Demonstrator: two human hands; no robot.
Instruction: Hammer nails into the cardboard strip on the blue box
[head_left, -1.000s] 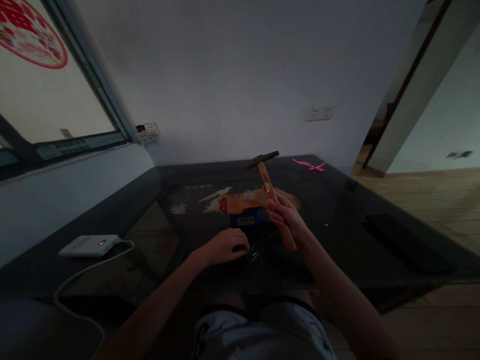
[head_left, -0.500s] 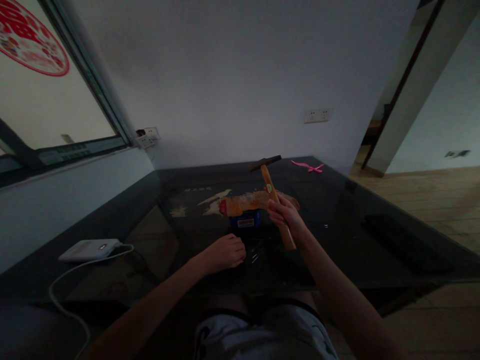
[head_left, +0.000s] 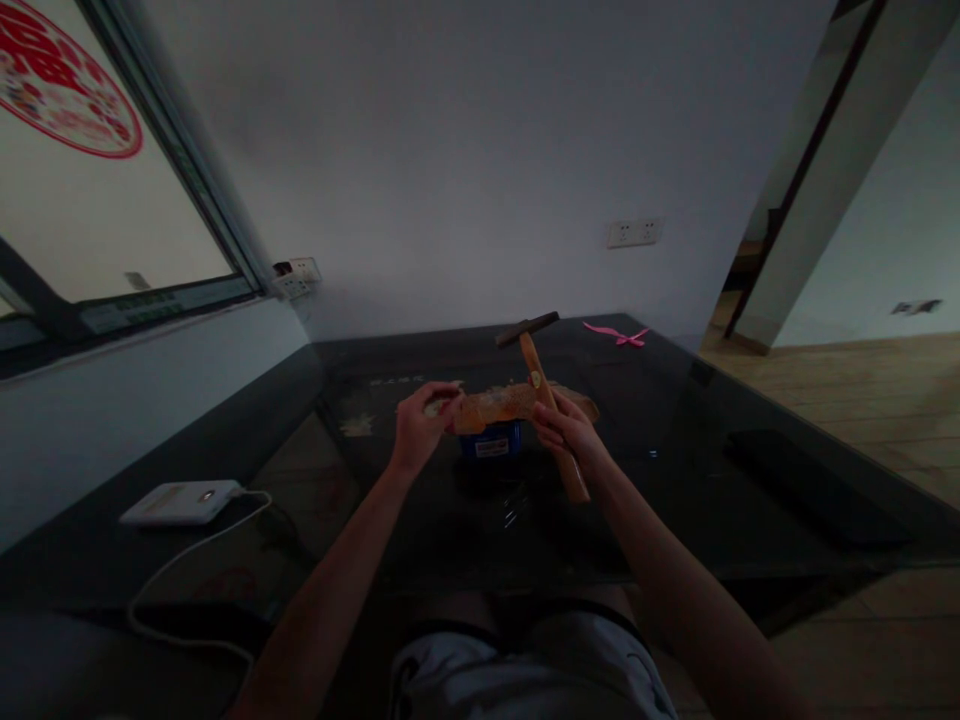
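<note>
My right hand (head_left: 568,430) is wrapped round the wooden handle of a hammer (head_left: 573,478), whose dark metal head points up and left. Behind that hand lies a long orange-brown bundle (head_left: 491,405) with a shiny, bumpy surface; I cannot make out what it is. It rests across a blue container (head_left: 491,441) with a pale label. At the bundle's left end is my left hand (head_left: 420,425), thumb and fingers closed about the tip and mostly hiding it. The hammer crosses in front of the bundle's right part.
A white power bank (head_left: 181,502) with a cable lies on the left of the black glossy table (head_left: 420,545). A pink ribbon-like item (head_left: 628,339) is at the far right edge. Nearer on the right lies a dark flat object (head_left: 810,485). A wall (head_left: 465,200) stands behind.
My left hand has moved from the table up and left to the bundle's left end, covering its red tip. My right hand and the hammer have barely moved.
</note>
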